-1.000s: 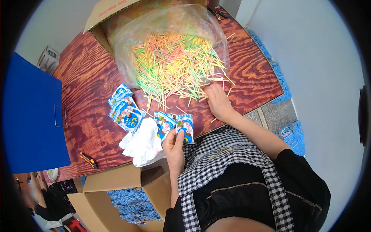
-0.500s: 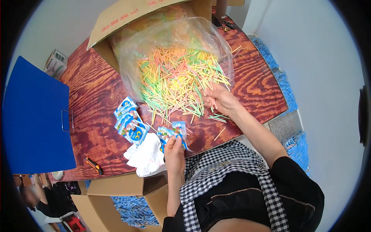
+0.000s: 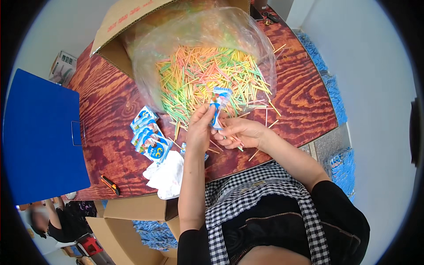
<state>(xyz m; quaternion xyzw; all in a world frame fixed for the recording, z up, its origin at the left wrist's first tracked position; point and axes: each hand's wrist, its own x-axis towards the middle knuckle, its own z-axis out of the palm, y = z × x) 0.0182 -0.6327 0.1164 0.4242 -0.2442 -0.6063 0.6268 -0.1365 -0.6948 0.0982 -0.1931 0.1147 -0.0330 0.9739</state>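
My left hand (image 3: pixel 200 129) pinches a small blue-and-white plastic packet (image 3: pixel 218 102) just in front of the pile of sticks. Against the packet's lower end, my right hand (image 3: pixel 245 134) has its fingers closed round a few thin coloured sticks (image 3: pixel 235 140); how far they sit inside the packet is hidden. Beyond both hands, thin yellow, green and pink sticks (image 3: pixel 198 75) spill from a clear plastic bag (image 3: pixel 148 84). A fanned stack of similar packets (image 3: pixel 152 140) lies left of my left hand, next to a crumpled white cloth (image 3: pixel 165 179).
The bag comes out of a cardboard box (image 3: pixel 126 20) on the wood-patterned table (image 3: pixel 110 150). An orange-and-black utility knife (image 3: pixel 109 185) lies near the front edge. Below stands an open carton (image 3: pixel 132 207) of blue packets. A blue panel (image 3: pixel 44 137) is left; another person (image 3: pixel 62 221) sits beyond.
My right hand has left the stick pile with a few sticks and come to my left hand. My left hand has risen from the table edge, lifting one packet.
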